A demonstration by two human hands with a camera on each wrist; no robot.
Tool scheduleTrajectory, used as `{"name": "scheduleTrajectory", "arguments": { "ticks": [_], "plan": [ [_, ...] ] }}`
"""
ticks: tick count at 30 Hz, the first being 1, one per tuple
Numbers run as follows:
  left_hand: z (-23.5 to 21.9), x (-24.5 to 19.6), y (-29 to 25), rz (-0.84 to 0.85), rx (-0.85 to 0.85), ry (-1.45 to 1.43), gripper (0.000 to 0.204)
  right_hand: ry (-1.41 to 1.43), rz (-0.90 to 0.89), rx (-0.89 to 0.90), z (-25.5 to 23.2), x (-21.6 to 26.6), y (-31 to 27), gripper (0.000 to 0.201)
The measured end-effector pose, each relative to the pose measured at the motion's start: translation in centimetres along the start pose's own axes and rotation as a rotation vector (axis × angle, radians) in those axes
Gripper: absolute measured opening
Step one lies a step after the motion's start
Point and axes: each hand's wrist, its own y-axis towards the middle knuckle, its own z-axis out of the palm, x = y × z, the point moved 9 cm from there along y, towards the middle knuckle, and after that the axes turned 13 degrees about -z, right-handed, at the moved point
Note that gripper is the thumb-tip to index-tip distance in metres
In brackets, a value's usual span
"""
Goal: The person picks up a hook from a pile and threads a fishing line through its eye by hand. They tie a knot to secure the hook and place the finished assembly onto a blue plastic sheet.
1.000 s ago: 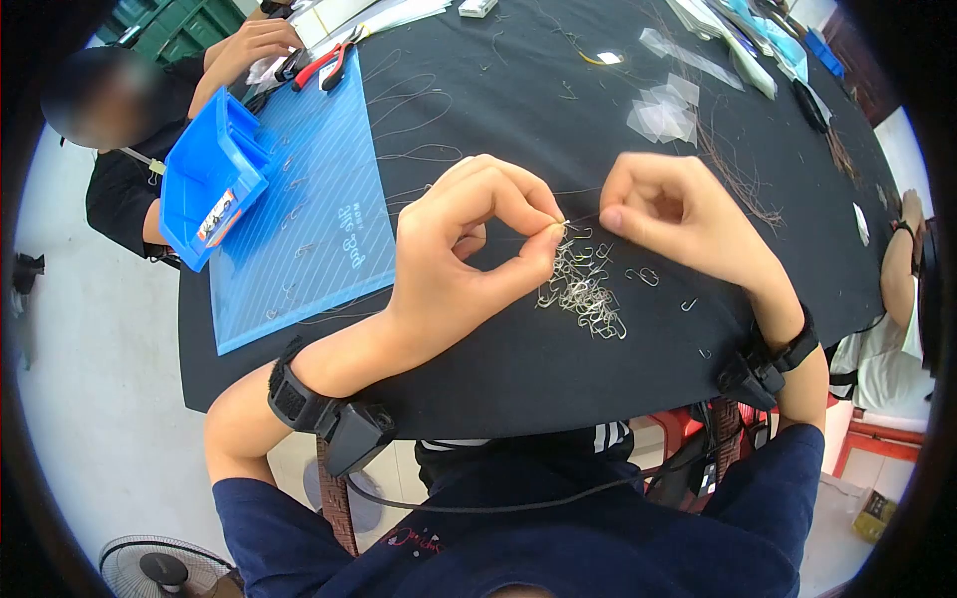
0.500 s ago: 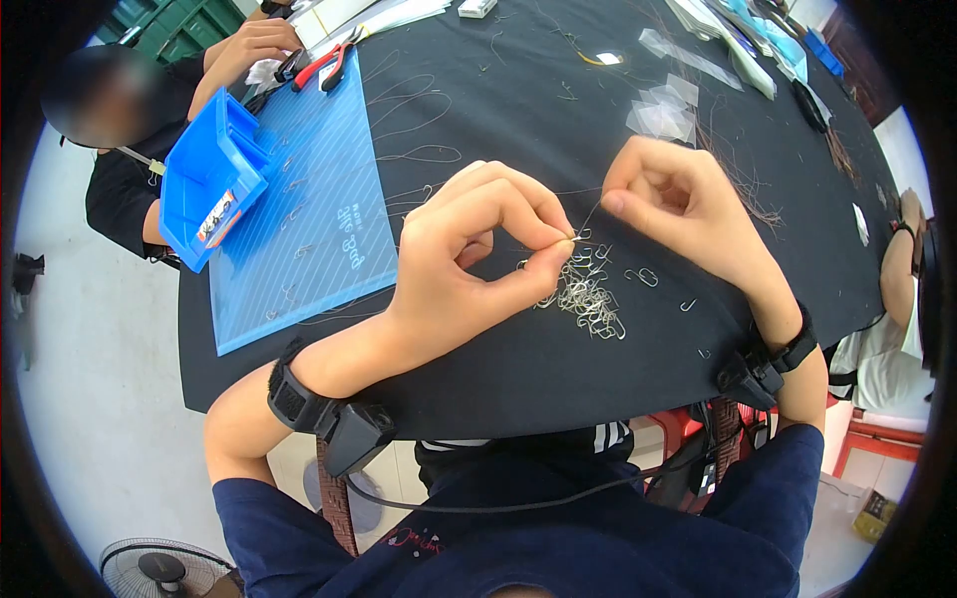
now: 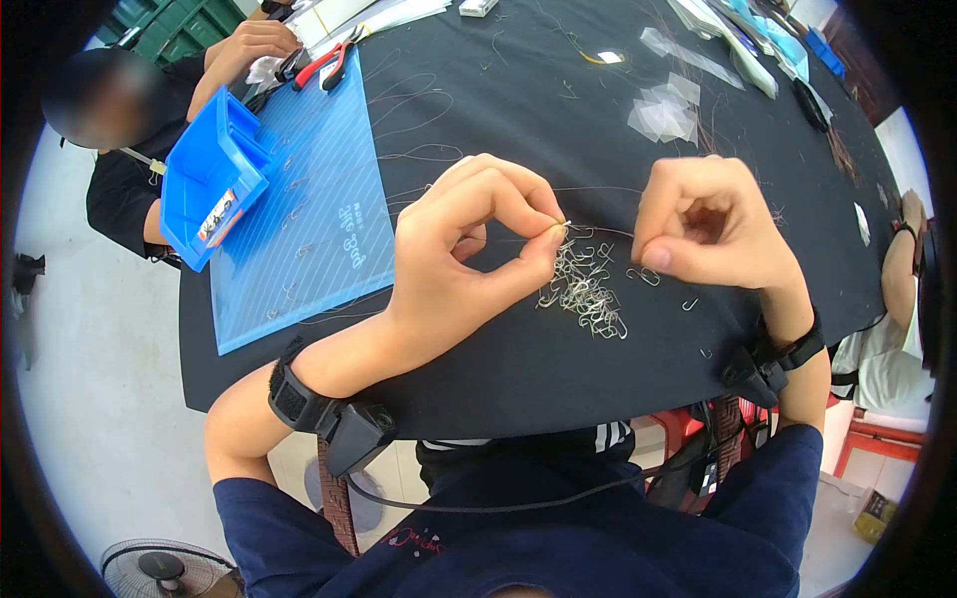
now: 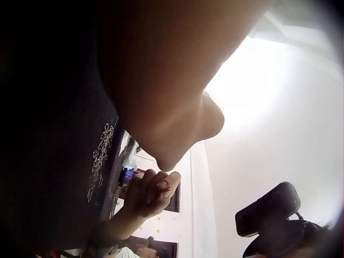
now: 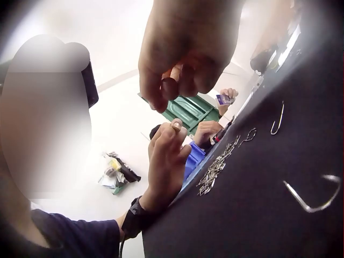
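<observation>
My left hand (image 3: pixel 464 239) pinches a small fish hook (image 3: pixel 568 225) between thumb and index finger, above the table. A thin fishing line (image 3: pixel 613 231) runs from there to my right hand (image 3: pixel 713 224), whose thumb and index finger pinch it. Directly below the left fingertips lies a heap of loose metal fish hooks (image 3: pixel 590 291) on the black cloth. In the right wrist view, the left hand (image 5: pixel 166 161) faces the right hand (image 5: pixel 185 59) with a gap between them. The left wrist view shows my left hand (image 4: pixel 161 113) dark against the light.
Single hooks (image 3: pixel 689 305) lie right of the heap. At left are a blue sheet (image 3: pixel 339 229) with tied hooks and lines, a blue bin (image 3: pixel 204 179) and red-handled pliers (image 3: pixel 321 70). Clear plastic pieces (image 3: pixel 663 112) lie farther back. Another person's hand (image 3: pixel 259 40) is at upper left.
My right hand rose slightly, then moved right and down, away from the left, drawing the line out straight. My left fingertips dipped toward the heap and came back up.
</observation>
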Motion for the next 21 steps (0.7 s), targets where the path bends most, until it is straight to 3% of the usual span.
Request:
{"name": "scheduleTrajectory", "arguments": {
  "ticks": [5, 12, 21],
  "plan": [
    [0.2, -0.2, 0.0, 0.012, 0.028, -0.004, 0.013, -0.050, -0.062, -0.146, -1.7, 0.5, -0.1, 0.009],
    [0.5, -0.6, 0.1, 0.004, 0.032, -0.004, 0.019, -0.152, -0.041, -0.220, -2.5, 0.4, 0.0, 0.010],
    [1.4, -1.9, -0.5, 0.218, 0.210, -0.050, 0.016, -0.144, 0.050, -0.196, -1.8, -1.3, 0.1, 0.015]
  ]
}}
